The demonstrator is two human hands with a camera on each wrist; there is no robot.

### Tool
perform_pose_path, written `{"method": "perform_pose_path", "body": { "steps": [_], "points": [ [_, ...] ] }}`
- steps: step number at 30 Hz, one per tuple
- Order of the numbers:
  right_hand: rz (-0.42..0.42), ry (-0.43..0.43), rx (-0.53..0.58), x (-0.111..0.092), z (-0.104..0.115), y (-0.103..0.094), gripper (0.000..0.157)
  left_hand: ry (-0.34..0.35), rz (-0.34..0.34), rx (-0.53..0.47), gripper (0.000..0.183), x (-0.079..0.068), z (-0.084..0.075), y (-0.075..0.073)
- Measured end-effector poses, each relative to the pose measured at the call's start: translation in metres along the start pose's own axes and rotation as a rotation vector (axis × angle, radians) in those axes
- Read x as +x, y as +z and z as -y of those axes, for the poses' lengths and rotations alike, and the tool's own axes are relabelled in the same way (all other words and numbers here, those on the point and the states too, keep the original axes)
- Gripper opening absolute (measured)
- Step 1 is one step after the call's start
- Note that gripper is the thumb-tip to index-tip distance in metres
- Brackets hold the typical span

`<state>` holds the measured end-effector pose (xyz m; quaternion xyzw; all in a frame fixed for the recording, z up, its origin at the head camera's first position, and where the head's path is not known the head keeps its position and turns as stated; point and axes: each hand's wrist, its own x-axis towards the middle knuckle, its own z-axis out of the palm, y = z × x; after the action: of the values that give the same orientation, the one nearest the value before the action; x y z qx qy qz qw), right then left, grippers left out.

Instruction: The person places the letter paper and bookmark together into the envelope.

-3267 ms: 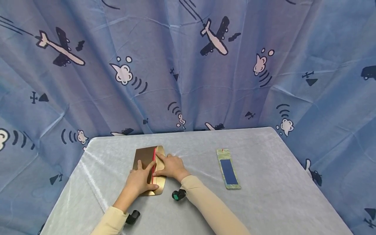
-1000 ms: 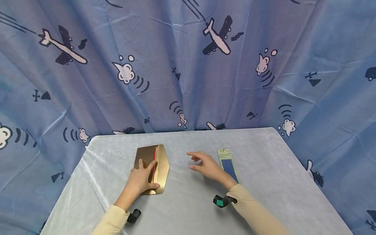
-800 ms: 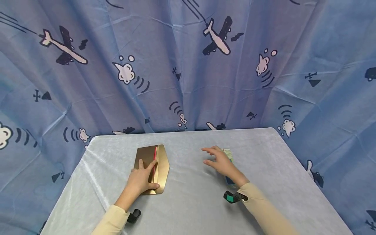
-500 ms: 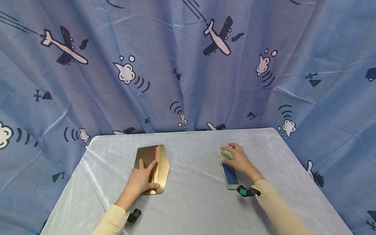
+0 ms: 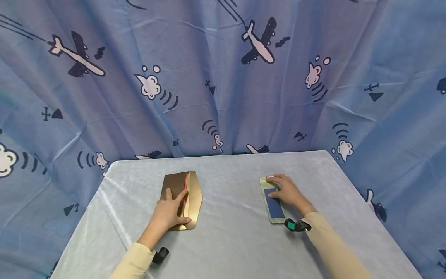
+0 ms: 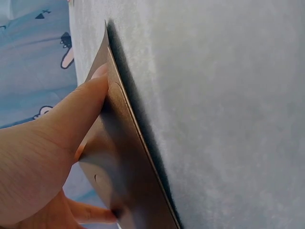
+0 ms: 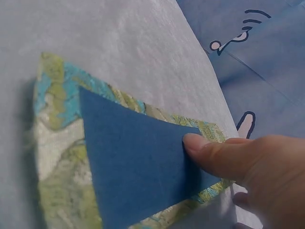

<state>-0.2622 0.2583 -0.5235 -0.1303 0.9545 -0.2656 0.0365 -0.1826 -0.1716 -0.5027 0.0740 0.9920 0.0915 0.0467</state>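
A gold-brown envelope (image 5: 174, 181) lies at the left of the table in the head view, its pointed flap out to the right and a red strip showing along its opening. My left hand (image 5: 165, 213) rests on it with fingers spread, thumb on the flap side. Close up, the left wrist view has the thumb against the edge of the envelope (image 6: 138, 176). On the right, a green-patterned bookmark (image 5: 276, 210) with a blue panel lies lengthwise. My right hand (image 5: 287, 191) pinches its far part; the right wrist view shows the thumb on the blue panel, other fingers partly hidden beyond the edge.
A pale grey cloth covers the table (image 5: 230, 232), whose far edge meets a blue curtain (image 5: 230, 97) printed with planes. Bare cloth separates envelope and bookmark. Black wrist cameras sit at the left cuff (image 5: 134, 260) and right cuff (image 5: 313, 221).
My right hand has left the envelope, crossed right to the bookmark and closed its fingers on it. The envelope flap is spread out further; my left hand has stayed on the envelope.
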Motion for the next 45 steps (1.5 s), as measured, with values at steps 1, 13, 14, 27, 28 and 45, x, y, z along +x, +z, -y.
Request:
{"method": "perform_pose_path", "body": {
  "steps": [1,13,14,27,28,45],
  "points": [
    [-0.008,0.000,0.008,0.001,0.000,0.000,0.061,0.001,-0.004,0.002,0.103,0.000,0.000,0.000],
    [-0.012,-0.036,0.079,0.006,-0.001,-0.002,0.054,-0.001,-0.010,0.000,0.103,0.001,-0.001,0.001],
    [-0.016,-0.051,0.072,0.007,-0.001,-0.002,0.053,-0.002,-0.010,0.001,0.103,0.001,-0.001,0.001],
    [-0.072,-0.133,0.061,0.008,-0.005,0.002,0.046,-0.005,-0.005,-0.006,0.104,0.001,0.001,0.001],
    [-0.073,-0.136,0.062,0.008,-0.005,0.003,0.046,-0.005,-0.007,-0.006,0.104,0.001,0.001,0.001],
    [-0.050,-0.067,0.139,0.005,-0.003,0.008,0.042,-0.012,-0.002,-0.002,0.104,0.002,0.002,0.002]
  ]
}}
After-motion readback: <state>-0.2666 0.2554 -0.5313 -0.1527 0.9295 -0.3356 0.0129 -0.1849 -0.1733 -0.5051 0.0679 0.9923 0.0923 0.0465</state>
